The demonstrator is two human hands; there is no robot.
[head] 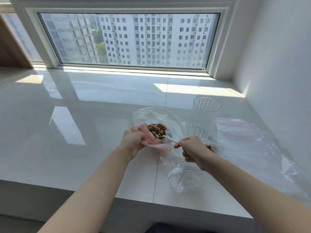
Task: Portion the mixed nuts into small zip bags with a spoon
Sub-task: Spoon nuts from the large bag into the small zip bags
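Left hand, centre of frame, grips near edge of open zip bag, fingers curled round plastic, mouth held wide. Mixed nuts heaped inside bag, just right of hand. White spoon pokes into nuts, handle pinched in right hand, fingers curled round it. Ribbed clear glass upright behind right hand. Spare zip bags spread flat at right; another crumpled below right hand, all on glossy white counter.

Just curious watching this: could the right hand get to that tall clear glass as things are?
Probably yes: the ribbed glass stands just beyond the right hand with nothing between, though that hand holds the white spoon.
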